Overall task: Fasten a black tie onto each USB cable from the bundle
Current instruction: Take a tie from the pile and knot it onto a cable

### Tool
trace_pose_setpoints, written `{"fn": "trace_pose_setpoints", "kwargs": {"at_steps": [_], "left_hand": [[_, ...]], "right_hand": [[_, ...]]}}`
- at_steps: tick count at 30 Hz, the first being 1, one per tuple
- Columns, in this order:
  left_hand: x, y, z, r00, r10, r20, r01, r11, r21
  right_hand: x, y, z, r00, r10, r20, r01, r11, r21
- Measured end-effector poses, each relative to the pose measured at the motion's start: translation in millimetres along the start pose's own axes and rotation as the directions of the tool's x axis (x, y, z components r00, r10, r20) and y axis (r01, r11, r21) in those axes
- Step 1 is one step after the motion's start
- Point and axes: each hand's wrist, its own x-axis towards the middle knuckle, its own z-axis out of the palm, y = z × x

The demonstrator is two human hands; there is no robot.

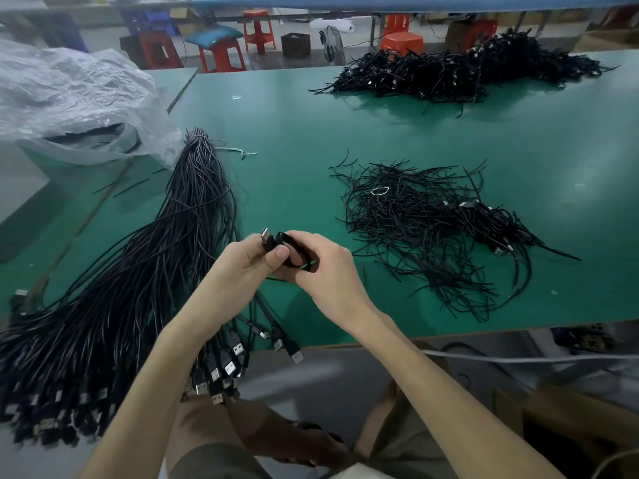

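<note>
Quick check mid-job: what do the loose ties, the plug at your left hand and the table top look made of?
Loose ties: thin matte black strips holding kinks, likely plastic-coated wire. Plug: shiny silver shell, looks metal, on a black moulded body. Table top: smooth green mat with soft sheen, probably rubber or vinyl.

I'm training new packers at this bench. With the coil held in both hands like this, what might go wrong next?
The coiled cable is gripped between the left hand and right hand, and I can make out no tie round it. Freeing a hand to fetch one may let the coil spring open. The loose ties lie tangled, so several might lift together. The bundle has plugs overhanging the table edge and could slip off.
</note>
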Motion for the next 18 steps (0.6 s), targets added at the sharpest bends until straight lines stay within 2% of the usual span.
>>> {"fn": "trace_pose_setpoints", "kwargs": {"at_steps": [2, 3, 7, 11, 14, 18], "left_hand": [[1, 3, 1, 0.998, 0.02, -0.064, -0.009, 0.985, 0.172], [0, 3, 1, 0.998, 0.013, -0.064, -0.003, 0.988, 0.155], [-6, 2, 0, 0.997, 0.012, -0.073, -0.019, 0.995, -0.096], [-3, -9, 3, 0.992, -0.001, -0.124, -0.017, 0.99, -0.14], [0, -17, 11, 0.99, 0.011, -0.143, -0.018, 0.999, -0.046], [2, -22, 16, 0.987, 0.036, -0.156, -0.024, 0.997, 0.079]], "right_hand": [[0, -2, -3, 1.0, -0.012, 0.022, 0.012, 1.0, -0.004], [0, -3, -6, 0.999, -0.007, 0.052, 0.006, 1.0, 0.018], [-1, -2, -10, 0.991, 0.029, 0.127, -0.035, 0.998, 0.043], [0, 3, -7, 0.983, 0.085, 0.16, -0.088, 0.996, 0.014], [4, 8, -6, 0.97, 0.161, 0.184, -0.154, 0.987, -0.05], [3, 13, -10, 0.939, 0.217, 0.265, -0.211, 0.976, -0.05]]}}
